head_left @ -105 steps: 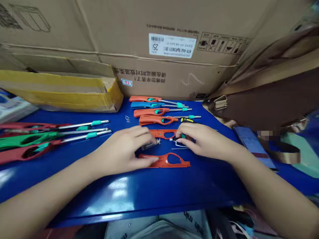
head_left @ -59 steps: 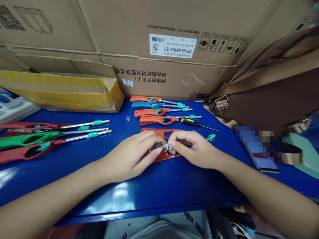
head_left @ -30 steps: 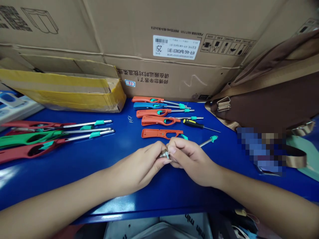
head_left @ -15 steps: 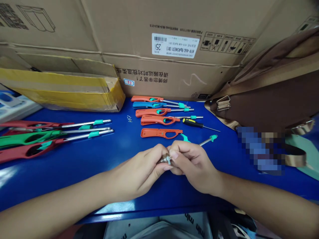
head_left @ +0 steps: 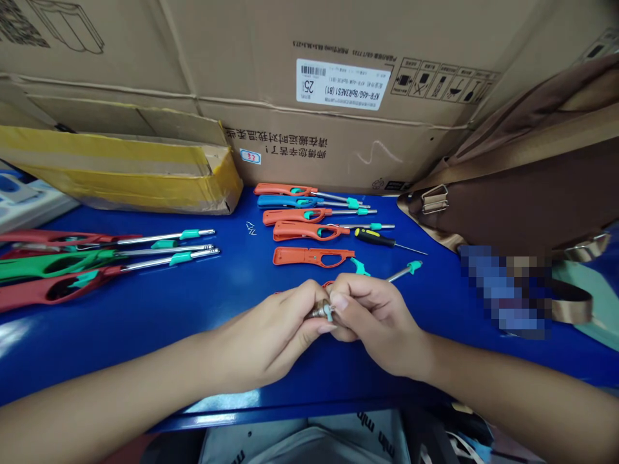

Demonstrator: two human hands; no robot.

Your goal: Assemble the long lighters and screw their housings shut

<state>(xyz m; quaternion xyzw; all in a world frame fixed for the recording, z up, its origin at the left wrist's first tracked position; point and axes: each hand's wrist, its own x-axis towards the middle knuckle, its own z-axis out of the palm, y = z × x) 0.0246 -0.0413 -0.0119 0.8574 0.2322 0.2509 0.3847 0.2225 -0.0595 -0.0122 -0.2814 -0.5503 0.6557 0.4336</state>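
Observation:
My left hand [head_left: 285, 338] and my right hand [head_left: 380, 322] meet over the near middle of the table. Between them is a small lighter part [head_left: 319, 312] with a metal fitting and a pale blue-grey tip; most of it is hidden by my fingers. My left hand wraps around it, while my right thumb and fingers pinch at its tip. Just beyond lie an orange lighter casing half [head_left: 294, 256], a teal trigger [head_left: 358, 266] and a metal tube with a teal slider [head_left: 400, 272]. A sliver of orange-red shows behind my fingers.
Several orange and blue lighters [head_left: 294, 215] lie at the back, beside a screwdriver [head_left: 372, 238] and small screws [head_left: 251, 229]. Red and green lighters [head_left: 58, 264] lie left. A taped carton [head_left: 184, 180], a large cardboard box [head_left: 271, 38] and a brown bag [head_left: 532, 174] border the table.
Both hands keep almost the same grip on the small part. The view has shifted slightly, and a bit more orange-red shows behind my fingers.

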